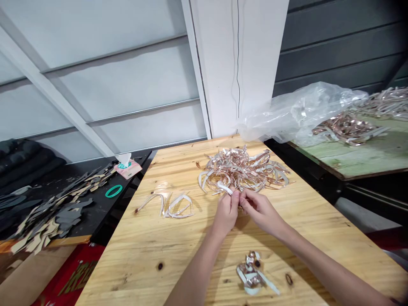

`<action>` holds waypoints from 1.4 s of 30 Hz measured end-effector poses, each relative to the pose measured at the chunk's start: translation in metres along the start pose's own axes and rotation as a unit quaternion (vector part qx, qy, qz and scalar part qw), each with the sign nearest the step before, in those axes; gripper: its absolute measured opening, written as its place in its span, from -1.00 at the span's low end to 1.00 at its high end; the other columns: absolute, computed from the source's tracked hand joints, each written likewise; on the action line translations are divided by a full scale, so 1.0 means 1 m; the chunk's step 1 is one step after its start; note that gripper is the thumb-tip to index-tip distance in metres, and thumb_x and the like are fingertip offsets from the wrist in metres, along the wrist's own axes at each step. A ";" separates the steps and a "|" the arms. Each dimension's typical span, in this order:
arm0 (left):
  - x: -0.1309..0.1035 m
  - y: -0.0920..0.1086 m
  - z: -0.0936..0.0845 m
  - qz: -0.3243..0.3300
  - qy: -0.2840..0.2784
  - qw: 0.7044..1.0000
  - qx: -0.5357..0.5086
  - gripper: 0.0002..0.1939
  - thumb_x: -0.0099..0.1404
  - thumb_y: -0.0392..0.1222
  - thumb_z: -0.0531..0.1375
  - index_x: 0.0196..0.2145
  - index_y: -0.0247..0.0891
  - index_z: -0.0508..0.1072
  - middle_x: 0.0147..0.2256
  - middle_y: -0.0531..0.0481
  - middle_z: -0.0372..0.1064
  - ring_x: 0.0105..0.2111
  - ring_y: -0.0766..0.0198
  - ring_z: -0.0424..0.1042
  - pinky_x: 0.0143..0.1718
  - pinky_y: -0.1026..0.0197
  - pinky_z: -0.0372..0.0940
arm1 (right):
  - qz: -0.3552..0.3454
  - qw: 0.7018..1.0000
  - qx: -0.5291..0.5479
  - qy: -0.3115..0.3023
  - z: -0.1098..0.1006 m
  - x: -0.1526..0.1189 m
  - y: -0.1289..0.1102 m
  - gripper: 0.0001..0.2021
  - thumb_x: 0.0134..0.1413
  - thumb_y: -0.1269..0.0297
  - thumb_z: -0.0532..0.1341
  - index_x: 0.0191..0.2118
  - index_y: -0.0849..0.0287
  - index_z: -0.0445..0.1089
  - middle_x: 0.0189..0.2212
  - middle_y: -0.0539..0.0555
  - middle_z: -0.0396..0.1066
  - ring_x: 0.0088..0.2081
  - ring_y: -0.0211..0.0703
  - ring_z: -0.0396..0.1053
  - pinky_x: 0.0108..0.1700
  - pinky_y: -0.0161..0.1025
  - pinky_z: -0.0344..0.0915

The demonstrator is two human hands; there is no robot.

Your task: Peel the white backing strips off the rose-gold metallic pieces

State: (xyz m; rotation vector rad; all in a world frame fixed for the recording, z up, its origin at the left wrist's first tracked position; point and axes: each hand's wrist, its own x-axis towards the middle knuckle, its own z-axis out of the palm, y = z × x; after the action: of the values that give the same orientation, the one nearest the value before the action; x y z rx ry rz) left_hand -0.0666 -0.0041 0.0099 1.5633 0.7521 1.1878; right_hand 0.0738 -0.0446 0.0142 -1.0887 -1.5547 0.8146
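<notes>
Both of my hands meet over the wooden table, at the near edge of a tangled pile of shiny rose-gold and white strips [237,165]. My left hand [227,209] pinches a strip [225,187] whose white end sticks out to the upper left. Close against it, my right hand [256,205] has its thumb and fingers pressed together at the same spot; what lies between them is mostly hidden. A small heap of curled strips [253,274] lies between my forearms. Several loose strips [178,207] rest to the left of my hands.
A black side table [105,212] at left carries dark and tan scraps [70,204], a tissue box [128,168] and a green ring [114,191]. At right, clear plastic [299,112] and more shiny strips [347,127] lie on a greenish board [357,159].
</notes>
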 end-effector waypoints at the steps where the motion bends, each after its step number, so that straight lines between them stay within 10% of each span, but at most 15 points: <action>1: 0.000 -0.001 0.000 -0.001 0.013 1.000 -0.003 -0.65 0.38 0.05 0.23 -0.47 -0.22 0.45 -0.49 0.01 0.29 -0.43 0.20 0.19 -0.28 0.21 0.07 | 0.001 1.000 0.004 -0.001 0.000 0.000 -0.001 -0.67 0.39 0.07 0.11 -0.40 0.13 0.24 -0.53 -0.05 0.17 -0.48 -0.23 0.10 -0.44 -0.28 0.04; 16: 0.000 -0.013 0.010 -0.061 0.086 0.992 -0.067 -0.47 0.42 0.30 0.04 -0.42 -0.23 0.36 -0.50 0.03 0.30 -0.47 0.25 0.28 -0.38 0.24 0.17 | -0.062 0.997 0.026 -0.038 -0.008 -0.002 0.002 -0.72 0.39 0.14 0.13 -0.36 0.14 0.30 -0.42 0.03 0.32 -0.36 -0.15 0.27 -0.28 -0.22 0.18; 32: 0.008 -0.017 -0.005 -0.035 -0.002 0.999 0.031 -0.43 0.51 0.23 -0.09 -0.43 -0.26 0.34 -0.49 0.03 0.27 -0.45 0.28 0.27 -0.34 0.22 0.17 | -0.056 0.979 0.162 -0.106 -0.024 0.003 -0.001 -0.73 0.34 0.21 0.18 -0.41 0.15 0.37 -0.43 0.02 0.30 -0.37 -0.16 0.24 -0.27 -0.22 0.13; 42: 0.010 -0.005 0.008 -0.097 -0.053 0.973 -0.202 -0.41 0.30 0.37 0.17 -0.50 -0.24 0.25 -0.60 0.15 0.12 -0.58 0.39 0.17 -0.50 0.30 0.15 | 0.055 0.883 0.462 -0.058 -0.016 0.005 -0.015 -0.67 0.06 0.16 0.31 -0.59 0.13 0.23 -0.56 -0.02 0.11 -0.44 -0.15 0.09 -0.33 -0.19 0.13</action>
State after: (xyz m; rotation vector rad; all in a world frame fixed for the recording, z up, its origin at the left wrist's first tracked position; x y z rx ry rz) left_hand -0.0556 0.0041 0.0083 1.1772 0.5391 1.0287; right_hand 0.0859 -0.0458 0.0335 -0.4128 -0.9705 1.5086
